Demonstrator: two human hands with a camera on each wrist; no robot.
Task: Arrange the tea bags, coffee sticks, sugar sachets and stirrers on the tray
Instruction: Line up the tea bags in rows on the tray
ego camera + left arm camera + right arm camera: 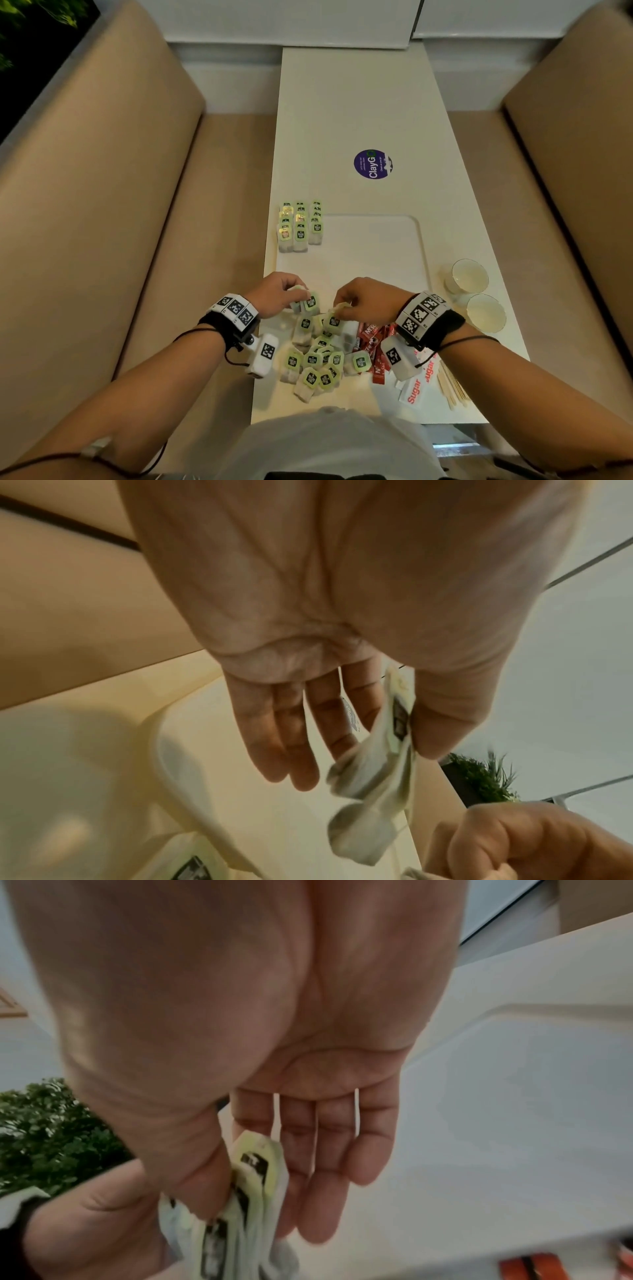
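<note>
A white tray [394, 240] lies on the table with rows of green-tagged tea bags [300, 226] at its far left corner. A loose heap of tea bags [317, 359] lies in front of the tray. My left hand [289, 294] pinches tea bags [306, 301] between thumb and forefinger [441, 723]; they hang from it [377, 767]. My right hand [356, 301] pinches several tea bags [246, 1204] with its thumb [192, 1185] just above the heap. Red coffee sticks [373, 346], sugar sachets [416, 390] and wooden stirrers [452, 387] lie at the near right.
Two paper cups [469, 275] [486, 313] stand right of the tray. A purple round sticker [373, 164] marks the table [342, 120] beyond it. Beige bench seats [102, 171] flank the table on both sides.
</note>
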